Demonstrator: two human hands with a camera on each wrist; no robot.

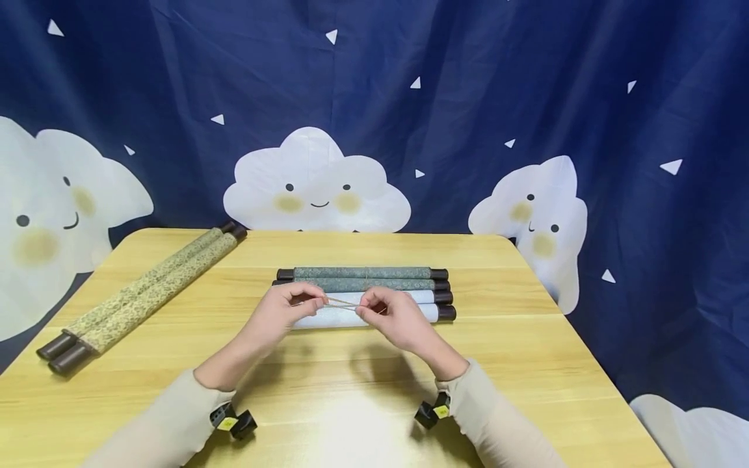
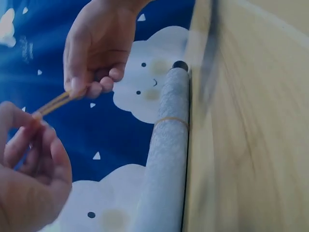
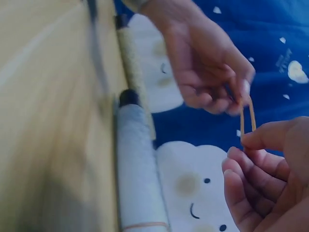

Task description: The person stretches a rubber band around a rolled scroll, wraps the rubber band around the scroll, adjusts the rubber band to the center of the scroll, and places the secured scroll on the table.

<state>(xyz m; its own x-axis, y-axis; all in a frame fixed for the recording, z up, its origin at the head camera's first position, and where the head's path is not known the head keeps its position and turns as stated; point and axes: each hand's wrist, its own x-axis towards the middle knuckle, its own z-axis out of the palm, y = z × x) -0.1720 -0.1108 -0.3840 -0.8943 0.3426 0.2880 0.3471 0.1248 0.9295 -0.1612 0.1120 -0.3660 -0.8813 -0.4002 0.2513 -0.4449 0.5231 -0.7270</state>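
A thin tan rubber band (image 1: 342,303) is stretched between my two hands above the rolled scrolls. My left hand (image 1: 289,305) pinches one end between thumb and forefinger; my right hand (image 1: 391,312) pinches the other. Beneath them lie two pale blue-white scrolls (image 1: 336,318) with dark end knobs, partly hidden by the hands. In the left wrist view another rubber band (image 2: 171,119) circles a pale scroll (image 2: 166,159). Just behind, two grey-green scrolls (image 1: 351,273) lie parallel to the pale ones, with a thin band around their middle.
Two yellow patterned scrolls (image 1: 158,286) with dark knobs lie side by side, slanting along the left of the wooden table (image 1: 515,364). A dark blue curtain (image 1: 468,78) with white smiling clouds hangs behind the table's far edge.
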